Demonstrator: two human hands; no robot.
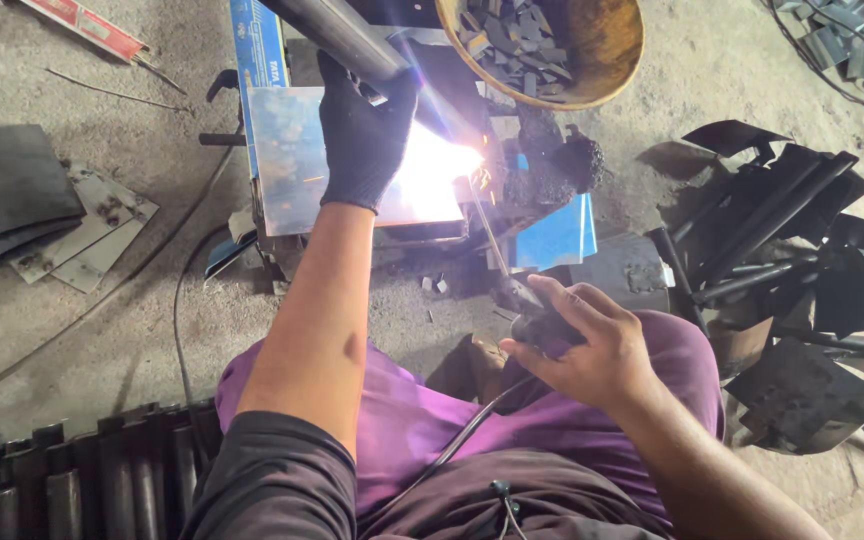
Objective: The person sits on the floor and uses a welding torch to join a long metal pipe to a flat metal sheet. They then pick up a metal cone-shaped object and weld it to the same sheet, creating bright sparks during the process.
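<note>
Two hands work at a bright weld on the floor, with little free room around.
The gloved left hand grips closed a steel pipe over a metal plate. The bare right hand clasps an electrode holder, its rod reaching the glare. A basket of scraps and welded black pieces stand close on the right.

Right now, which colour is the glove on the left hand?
Black. The glove grips a grey metal pipe; the head view shows it.
</note>
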